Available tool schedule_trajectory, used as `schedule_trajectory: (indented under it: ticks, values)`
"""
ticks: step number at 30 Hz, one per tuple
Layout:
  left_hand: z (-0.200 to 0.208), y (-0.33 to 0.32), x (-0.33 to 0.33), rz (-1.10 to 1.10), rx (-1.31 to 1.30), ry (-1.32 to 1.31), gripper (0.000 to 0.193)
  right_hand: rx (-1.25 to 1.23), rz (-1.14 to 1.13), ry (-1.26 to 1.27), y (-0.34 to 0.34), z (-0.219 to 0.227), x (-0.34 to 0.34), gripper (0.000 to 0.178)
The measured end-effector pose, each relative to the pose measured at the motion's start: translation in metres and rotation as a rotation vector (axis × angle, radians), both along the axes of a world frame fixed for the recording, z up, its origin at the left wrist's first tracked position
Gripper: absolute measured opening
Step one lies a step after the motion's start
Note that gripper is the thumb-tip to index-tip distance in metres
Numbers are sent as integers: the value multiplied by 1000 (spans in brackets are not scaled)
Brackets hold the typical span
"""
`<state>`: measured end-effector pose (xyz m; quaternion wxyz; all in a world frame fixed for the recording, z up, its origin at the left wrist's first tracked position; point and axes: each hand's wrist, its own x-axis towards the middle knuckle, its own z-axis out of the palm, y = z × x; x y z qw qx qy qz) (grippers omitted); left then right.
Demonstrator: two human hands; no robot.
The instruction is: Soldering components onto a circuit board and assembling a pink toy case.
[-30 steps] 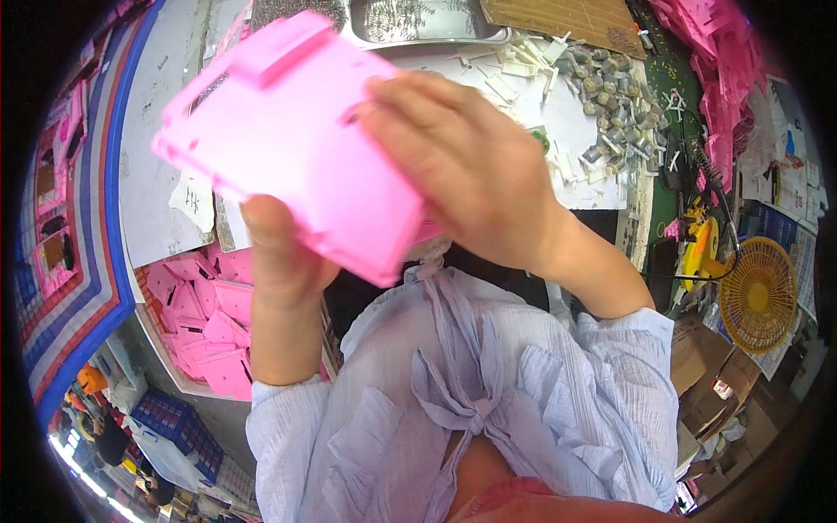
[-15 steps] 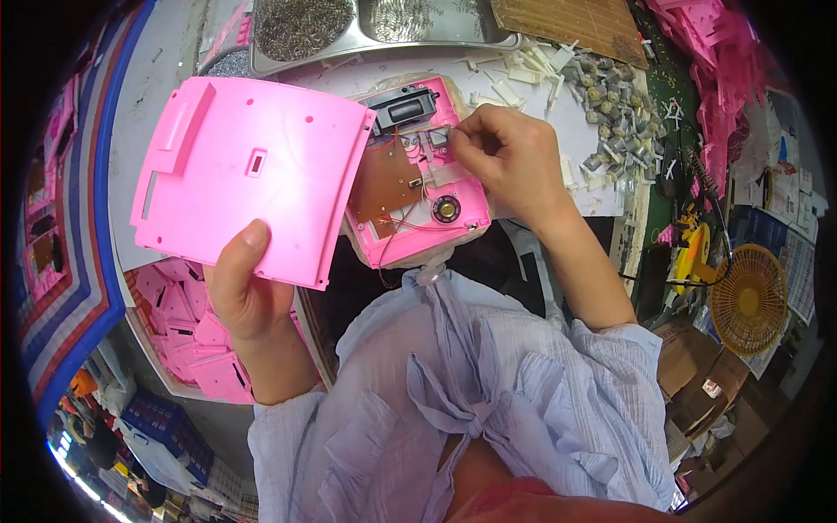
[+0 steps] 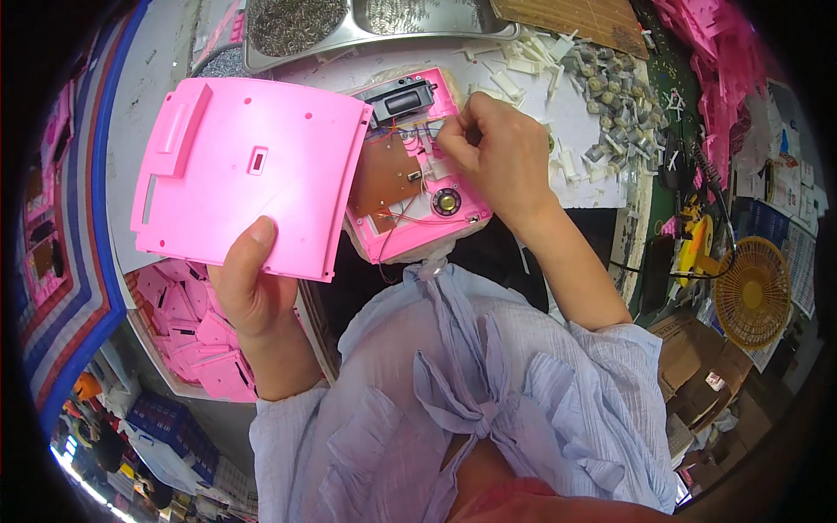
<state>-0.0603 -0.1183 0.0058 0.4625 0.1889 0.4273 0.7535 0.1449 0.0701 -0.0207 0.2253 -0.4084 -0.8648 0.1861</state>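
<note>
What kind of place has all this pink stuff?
Probably a factory or assembly workshop. There's an open pink case with a brown board inside, a heap of matching pink plastic pieces, and a metal tray of tiny parts.

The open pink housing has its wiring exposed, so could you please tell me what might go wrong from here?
The right hand is close to thin wires in the open pink housing, so it might snag or tug one. The pink cover is gripped near its lower edge by the left hand alone, so it could slip or knock the housing.
</note>
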Motion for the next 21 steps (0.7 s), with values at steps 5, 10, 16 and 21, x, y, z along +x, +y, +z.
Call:
schedule_trajectory:
  ticks: [5, 10, 16, 21]
  values:
    - [9, 3, 7, 70, -99, 133, 66, -408, 69, 222, 12, 5, 22, 16]
    - [25, 10, 13, -116, -218, 181, 77, -791, 217, 660, 10, 34, 35, 49]
    - [14, 31, 33, -255, -268, 354, 63, -1068, 228, 687, -17, 60, 56, 67]
    - [3, 50, 24, -105, -8, 1483, 26, -1009, -55, 1100, -6, 32, 109, 62]
